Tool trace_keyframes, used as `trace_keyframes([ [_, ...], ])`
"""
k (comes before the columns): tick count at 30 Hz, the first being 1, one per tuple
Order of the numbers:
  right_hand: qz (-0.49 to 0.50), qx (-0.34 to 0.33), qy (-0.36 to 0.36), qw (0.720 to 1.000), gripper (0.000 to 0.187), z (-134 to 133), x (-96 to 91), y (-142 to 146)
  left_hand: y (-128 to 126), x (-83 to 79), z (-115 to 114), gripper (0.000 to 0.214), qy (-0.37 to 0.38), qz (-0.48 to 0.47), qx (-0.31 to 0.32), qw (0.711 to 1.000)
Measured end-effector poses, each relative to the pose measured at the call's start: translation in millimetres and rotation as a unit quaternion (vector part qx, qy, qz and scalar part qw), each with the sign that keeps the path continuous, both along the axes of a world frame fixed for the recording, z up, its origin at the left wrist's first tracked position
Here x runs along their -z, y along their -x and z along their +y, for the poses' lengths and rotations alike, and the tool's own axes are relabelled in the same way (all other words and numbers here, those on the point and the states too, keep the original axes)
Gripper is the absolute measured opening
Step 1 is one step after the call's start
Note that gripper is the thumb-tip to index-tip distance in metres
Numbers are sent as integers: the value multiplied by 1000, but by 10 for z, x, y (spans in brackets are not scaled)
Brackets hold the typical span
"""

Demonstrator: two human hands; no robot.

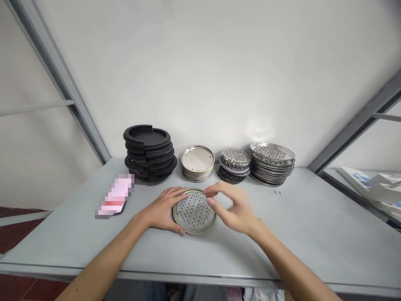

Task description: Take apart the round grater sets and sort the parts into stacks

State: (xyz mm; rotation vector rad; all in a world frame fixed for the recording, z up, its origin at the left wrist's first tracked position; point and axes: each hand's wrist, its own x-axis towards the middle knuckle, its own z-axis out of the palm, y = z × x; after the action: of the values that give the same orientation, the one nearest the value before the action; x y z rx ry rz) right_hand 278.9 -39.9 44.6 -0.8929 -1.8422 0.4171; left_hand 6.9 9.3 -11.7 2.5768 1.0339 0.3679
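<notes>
In the head view, a round metal grater disc (194, 211) lies on the table in front of me. Many small raised holes cover its face, and a plain rim runs around it. My left hand (163, 210) grips its left side, fingers over the far rim and thumb at the near edge. Over the disc's upper right edge is my right hand (230, 205), slightly blurred. Its thumb and index finger are bent toward each other with a small gap between the tips, and I see nothing held there.
Along the wall stand stacked black round bases (150, 152), plain metal discs (198, 161), small perforated discs (234, 161) and larger rimmed rings or discs (272, 163). A blurred-out phone (116, 196) lies left on the grey table (282, 242). A small ring (277, 192) sits at right.
</notes>
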Motion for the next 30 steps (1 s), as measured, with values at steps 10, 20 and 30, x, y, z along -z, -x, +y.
trace_keyframes([
  [10,-212,-48,32,975,24,482,517,67,-15,38,-22,115,2,4,-19,1000],
  [20,-211,-49,42,975,21,505,578,39,44,59,7,111,2,11,-25,1000],
  [30,-80,289,-215,930,26,749,252,-624,31,30,-7,110,4,0,-27,1000],
])
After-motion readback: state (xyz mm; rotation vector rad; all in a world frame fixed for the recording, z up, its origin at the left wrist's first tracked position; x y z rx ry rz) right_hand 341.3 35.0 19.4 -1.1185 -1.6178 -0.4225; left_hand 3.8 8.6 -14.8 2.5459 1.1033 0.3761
